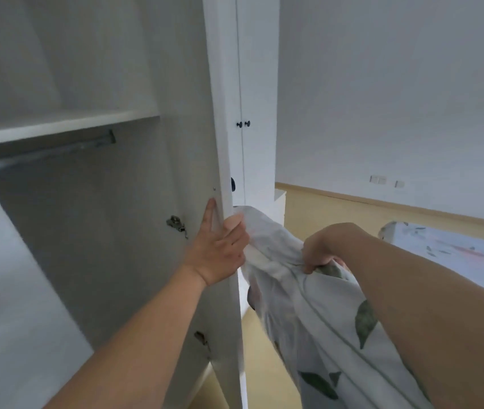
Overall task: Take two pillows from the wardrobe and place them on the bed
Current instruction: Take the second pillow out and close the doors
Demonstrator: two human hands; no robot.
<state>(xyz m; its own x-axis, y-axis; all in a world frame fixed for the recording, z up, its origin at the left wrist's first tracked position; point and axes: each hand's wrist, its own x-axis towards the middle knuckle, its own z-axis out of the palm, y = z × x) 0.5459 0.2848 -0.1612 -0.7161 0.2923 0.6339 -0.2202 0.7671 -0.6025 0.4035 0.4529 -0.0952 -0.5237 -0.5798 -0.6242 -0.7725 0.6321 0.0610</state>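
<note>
The pillow [317, 314] hangs at lower centre-right of the frame: white fabric printed with green leaves and thin stems. The right hand [320, 252] grips its bunched upper edge. The left hand [220, 246] holds the edge of the open wardrobe door [223, 143], thumb flat against the inner face. The bed [456, 255] lies at far right.

Both bare forearms reach forward from the bottom of the view. The left hand [220, 249] grips the edge of the wardrobe door [223, 143], thumb laid flat up its inner face, fingers [236, 228] wrapped round its outer side. The right hand [320, 249] is bent down at the wrist, its fingers clenched on a bunched pillow [308, 314].
</note>
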